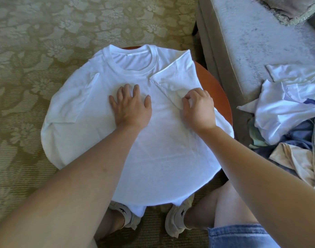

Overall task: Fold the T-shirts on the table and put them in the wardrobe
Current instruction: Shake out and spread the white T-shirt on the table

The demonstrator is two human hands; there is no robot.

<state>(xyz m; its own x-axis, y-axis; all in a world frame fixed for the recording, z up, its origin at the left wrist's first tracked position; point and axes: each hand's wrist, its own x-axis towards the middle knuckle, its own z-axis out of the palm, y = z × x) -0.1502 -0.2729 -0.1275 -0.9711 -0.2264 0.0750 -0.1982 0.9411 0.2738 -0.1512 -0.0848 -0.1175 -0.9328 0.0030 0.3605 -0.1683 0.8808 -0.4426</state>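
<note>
**Sleeve fold on white tee**

We see the white T-shirt [153, 149] spread over the round desk [214, 86], centre frame. The left hand [131, 106] presses flat on its chest, fingers [136, 90] apart. The right hand [197, 108] has its fingers clamped on the folded-in sleeve [176, 74]. More clothes [287, 113] are piled on the sofa [251, 42], right edge.

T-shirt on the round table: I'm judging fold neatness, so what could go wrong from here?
1. The T-shirt overhangs the table; its hem hangs off the near edge and could drag it askew.
2. The right hand pinches the folded-in sleeve while the left hand presses flat; pulling could bunch the fold.
</note>
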